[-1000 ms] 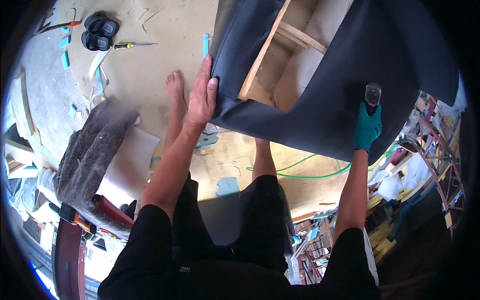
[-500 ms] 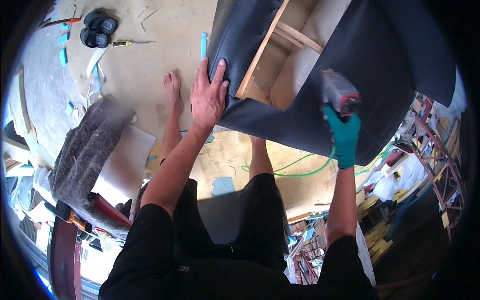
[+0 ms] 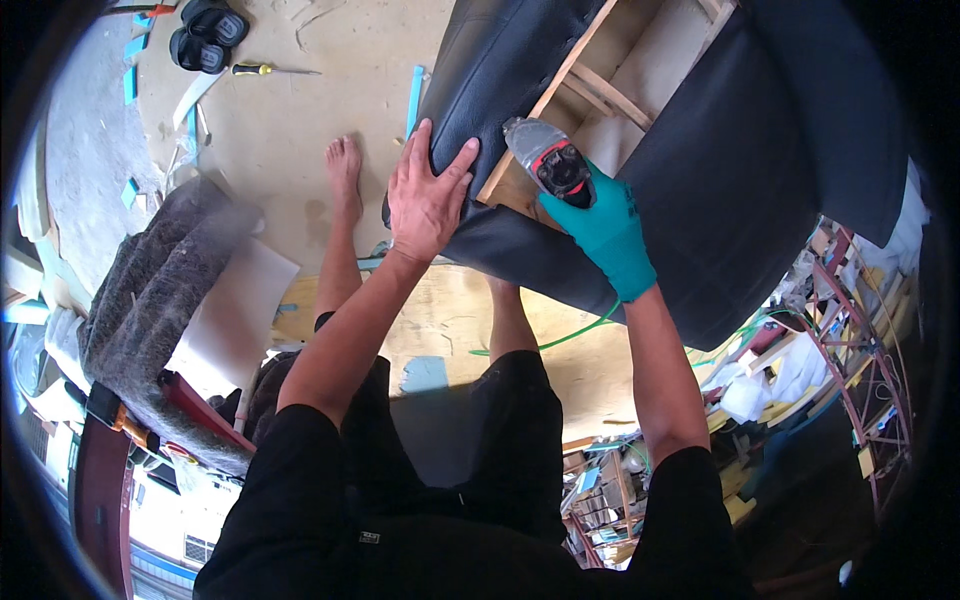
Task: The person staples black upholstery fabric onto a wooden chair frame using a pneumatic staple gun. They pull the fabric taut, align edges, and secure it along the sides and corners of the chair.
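A large seat frame covered in black leather [image 3: 760, 190] lies upside down in front of me, its bare wooden frame [image 3: 610, 95] showing inside. My left hand [image 3: 425, 195] lies flat, fingers spread, on the black leather at the near left corner, pressing it over the edge. My right hand [image 3: 600, 225], in a teal glove, grips a silver and red staple gun [image 3: 545, 160] whose nose meets the wooden rail just right of my left hand. A green air hose [image 3: 560, 340] trails from below the frame toward the right.
My bare feet stand on a plywood floor [image 3: 300, 130]. A grey fabric roll [image 3: 150, 310] and a white sheet [image 3: 235, 310] lie left. A screwdriver [image 3: 265, 69] and black sandals [image 3: 205, 35] lie at the top left. Cluttered metal racks [image 3: 830, 330] stand right.
My right hand has swung the staple gun from the frame's right edge leftward to the wooden rail beside my left hand. My left hand has flattened onto the leather corner.
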The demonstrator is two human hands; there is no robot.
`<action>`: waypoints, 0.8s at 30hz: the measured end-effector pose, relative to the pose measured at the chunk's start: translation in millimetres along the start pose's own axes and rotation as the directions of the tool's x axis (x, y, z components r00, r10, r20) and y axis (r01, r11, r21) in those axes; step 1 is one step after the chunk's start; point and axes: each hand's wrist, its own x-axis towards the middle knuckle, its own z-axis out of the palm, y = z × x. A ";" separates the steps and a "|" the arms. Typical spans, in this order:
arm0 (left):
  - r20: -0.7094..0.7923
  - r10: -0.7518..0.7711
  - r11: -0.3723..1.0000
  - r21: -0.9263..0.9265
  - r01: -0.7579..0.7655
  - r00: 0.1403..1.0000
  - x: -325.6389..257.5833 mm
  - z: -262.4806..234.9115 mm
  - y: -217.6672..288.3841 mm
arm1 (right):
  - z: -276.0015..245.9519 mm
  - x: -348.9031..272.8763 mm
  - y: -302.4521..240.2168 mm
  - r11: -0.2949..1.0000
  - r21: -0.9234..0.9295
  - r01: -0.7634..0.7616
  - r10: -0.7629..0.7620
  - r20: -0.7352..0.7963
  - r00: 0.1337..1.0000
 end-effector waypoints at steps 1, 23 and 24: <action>0.000 0.008 1.000 -0.004 -0.008 1.000 -0.3 -0.2 -0.1 | -0.4 1.0 -0.4 1.000 -0.003 -0.011 0.011 0.012 1.000; -0.086 -0.119 0.993 -0.019 0.117 0.989 -2.7 3.0 25.3 | 11.4 0.1 14.3 0.986 -0.169 0.009 0.008 0.102 0.995; -0.083 -0.121 0.993 -0.015 0.120 0.989 -3.1 3.0 25.5 | 14.8 -5.4 12.8 0.983 -0.181 0.027 -0.004 0.124 0.992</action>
